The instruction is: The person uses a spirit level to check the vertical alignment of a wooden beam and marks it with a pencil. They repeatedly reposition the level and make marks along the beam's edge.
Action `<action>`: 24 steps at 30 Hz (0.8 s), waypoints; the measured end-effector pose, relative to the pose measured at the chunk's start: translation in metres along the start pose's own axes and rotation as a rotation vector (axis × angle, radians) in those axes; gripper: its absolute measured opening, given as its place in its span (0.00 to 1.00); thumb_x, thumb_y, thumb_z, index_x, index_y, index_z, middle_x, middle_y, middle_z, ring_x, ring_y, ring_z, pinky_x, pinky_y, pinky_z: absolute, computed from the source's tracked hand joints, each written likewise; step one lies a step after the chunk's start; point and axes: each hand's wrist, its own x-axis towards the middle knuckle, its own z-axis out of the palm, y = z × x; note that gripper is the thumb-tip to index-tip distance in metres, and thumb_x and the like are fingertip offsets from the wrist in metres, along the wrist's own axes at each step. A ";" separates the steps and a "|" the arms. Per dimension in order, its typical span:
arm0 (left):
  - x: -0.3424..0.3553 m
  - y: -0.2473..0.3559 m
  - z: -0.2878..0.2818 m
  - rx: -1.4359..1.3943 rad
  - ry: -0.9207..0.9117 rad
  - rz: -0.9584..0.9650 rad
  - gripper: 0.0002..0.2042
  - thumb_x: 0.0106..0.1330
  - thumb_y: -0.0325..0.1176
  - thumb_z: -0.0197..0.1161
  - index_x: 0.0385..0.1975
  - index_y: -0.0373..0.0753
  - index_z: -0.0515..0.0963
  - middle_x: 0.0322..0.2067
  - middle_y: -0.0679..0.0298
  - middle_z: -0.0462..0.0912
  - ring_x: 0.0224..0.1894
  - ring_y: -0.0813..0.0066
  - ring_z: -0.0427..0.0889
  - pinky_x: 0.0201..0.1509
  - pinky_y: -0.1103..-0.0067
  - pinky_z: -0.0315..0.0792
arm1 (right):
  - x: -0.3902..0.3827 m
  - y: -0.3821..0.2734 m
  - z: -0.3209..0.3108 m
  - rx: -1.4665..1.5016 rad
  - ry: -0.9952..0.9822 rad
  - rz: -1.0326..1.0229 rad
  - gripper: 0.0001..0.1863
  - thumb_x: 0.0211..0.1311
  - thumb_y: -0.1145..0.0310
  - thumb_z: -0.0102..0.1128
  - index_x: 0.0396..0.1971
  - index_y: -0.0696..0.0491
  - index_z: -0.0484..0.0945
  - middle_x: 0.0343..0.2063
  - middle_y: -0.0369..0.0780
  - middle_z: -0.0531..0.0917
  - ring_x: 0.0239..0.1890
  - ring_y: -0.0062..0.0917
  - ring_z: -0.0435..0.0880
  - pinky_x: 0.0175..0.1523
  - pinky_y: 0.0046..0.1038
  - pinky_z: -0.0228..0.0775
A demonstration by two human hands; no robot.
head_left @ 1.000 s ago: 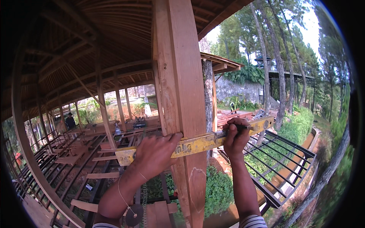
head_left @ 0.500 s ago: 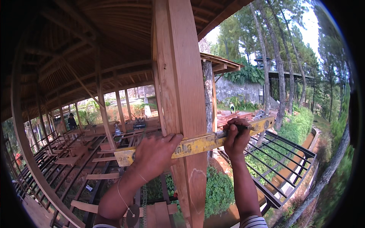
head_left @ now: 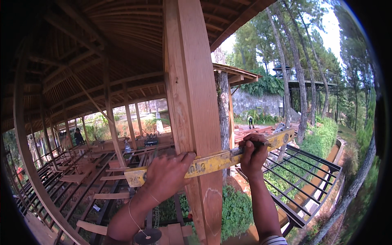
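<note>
A yellow spirit level, scuffed and stained, lies across the wooden post, its right end higher than its left. My left hand is closed over the level's left part, fingertips against the post's face. From that wrist a dark round disc hangs on a thin cord. Right of the post, my right hand is at the level's right part, closed around a dark, pen-like stick. Its exact kind is unclear. A pale wavy line marks the post below the level.
Dark metal floor joists with loose boards stretch out at lower left under a timber roof. A black metal frame juts out at right over greenery and a channel. Two people are far off, one bending near stacked timber.
The level's left end has dropped slightly, and both hands have shifted a little downward with it. The hanging disc has swung and turned. A distant person near the timber stack now shows more plainly.
</note>
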 end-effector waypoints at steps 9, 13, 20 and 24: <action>0.005 0.000 0.007 0.008 -0.021 -0.092 0.30 0.50 0.44 0.74 0.54 0.44 0.73 0.33 0.56 0.87 0.36 0.54 0.87 0.37 0.63 0.79 | -0.002 0.006 -0.002 0.047 0.005 0.016 0.05 0.70 0.79 0.50 0.40 0.60 0.64 0.34 0.45 0.79 0.29 0.26 0.85 0.33 0.25 0.79; 0.004 -0.002 0.009 0.010 -0.001 -0.060 0.30 0.50 0.43 0.74 0.55 0.44 0.73 0.32 0.56 0.87 0.35 0.54 0.87 0.36 0.63 0.79 | -0.002 0.003 -0.002 0.035 -0.012 0.026 0.05 0.70 0.79 0.49 0.41 0.60 0.64 0.35 0.45 0.79 0.29 0.25 0.85 0.34 0.25 0.80; 0.001 -0.003 0.008 -0.027 0.017 -0.037 0.32 0.49 0.41 0.76 0.56 0.45 0.73 0.34 0.56 0.87 0.35 0.55 0.87 0.37 0.63 0.78 | -0.002 0.008 0.000 0.020 -0.006 -0.027 0.05 0.71 0.78 0.49 0.41 0.60 0.63 0.34 0.45 0.79 0.28 0.25 0.84 0.33 0.25 0.79; -0.001 -0.003 0.001 -0.031 -0.009 -0.056 0.32 0.50 0.42 0.76 0.56 0.44 0.73 0.34 0.55 0.87 0.35 0.53 0.87 0.37 0.63 0.78 | -0.001 0.006 0.003 0.030 0.001 -0.030 0.05 0.71 0.77 0.49 0.41 0.60 0.63 0.34 0.45 0.79 0.27 0.25 0.84 0.33 0.25 0.78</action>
